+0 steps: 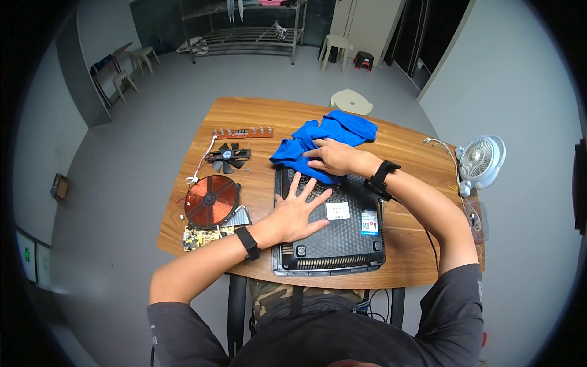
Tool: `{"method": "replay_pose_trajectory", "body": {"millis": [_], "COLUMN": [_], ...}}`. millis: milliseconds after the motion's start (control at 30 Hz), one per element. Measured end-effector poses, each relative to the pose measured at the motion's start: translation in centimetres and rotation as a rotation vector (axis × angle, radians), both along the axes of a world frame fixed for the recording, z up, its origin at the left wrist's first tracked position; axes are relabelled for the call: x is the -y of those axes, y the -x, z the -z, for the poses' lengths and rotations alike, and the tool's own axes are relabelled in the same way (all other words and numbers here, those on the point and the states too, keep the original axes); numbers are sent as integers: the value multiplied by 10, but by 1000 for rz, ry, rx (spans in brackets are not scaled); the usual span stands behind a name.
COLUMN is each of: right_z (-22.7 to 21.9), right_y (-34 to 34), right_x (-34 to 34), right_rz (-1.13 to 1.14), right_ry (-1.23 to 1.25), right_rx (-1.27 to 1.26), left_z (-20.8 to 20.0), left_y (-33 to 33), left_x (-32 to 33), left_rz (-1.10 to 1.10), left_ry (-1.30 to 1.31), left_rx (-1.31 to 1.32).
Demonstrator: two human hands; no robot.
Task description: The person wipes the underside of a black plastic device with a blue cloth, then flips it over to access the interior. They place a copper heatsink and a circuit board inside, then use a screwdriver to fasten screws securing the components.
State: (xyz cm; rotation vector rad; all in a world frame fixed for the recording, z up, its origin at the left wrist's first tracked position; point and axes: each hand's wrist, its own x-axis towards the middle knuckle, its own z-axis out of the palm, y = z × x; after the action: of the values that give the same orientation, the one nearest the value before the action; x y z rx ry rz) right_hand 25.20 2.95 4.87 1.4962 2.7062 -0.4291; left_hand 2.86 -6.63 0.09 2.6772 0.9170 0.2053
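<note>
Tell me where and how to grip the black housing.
Likely by its left and right edges, one hand from each side: the black housing lies flat, broad and slab-like, with no handle showing. The left hand, spread on top, and right hand, on the blue cloth, would shift first.

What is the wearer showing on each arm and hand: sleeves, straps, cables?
Left hand and right hand are ungloved. The left black wristband looks slimmer than the right black wristband, near which a thin black cable runs. Left sleeve and right sleeve are short, dark grey.
</note>
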Motion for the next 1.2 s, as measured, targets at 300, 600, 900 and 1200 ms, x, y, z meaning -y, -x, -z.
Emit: {"method": "replay_pose_trajectory", "body": {"millis": [300,600,900,1200], "right_z": [5,12,13,-20], "right_y": [0,-28,-69,-81], "right_x": [6,7,29,81], "right_rz": [-89,-24,81,148], "right_ry": [2,-53,-15,147], "right_rx": [18,-131,-158,28], "left_z": [-7,-12,-4,-11], "left_y": [-1,-4,-4,-2], "left_x": [0,3,1,2], "left_rz": [-5,-21,-29,-21], "left_ry": [36,26,11,54], "left_rx": [-29,-40,-36,-44]}}
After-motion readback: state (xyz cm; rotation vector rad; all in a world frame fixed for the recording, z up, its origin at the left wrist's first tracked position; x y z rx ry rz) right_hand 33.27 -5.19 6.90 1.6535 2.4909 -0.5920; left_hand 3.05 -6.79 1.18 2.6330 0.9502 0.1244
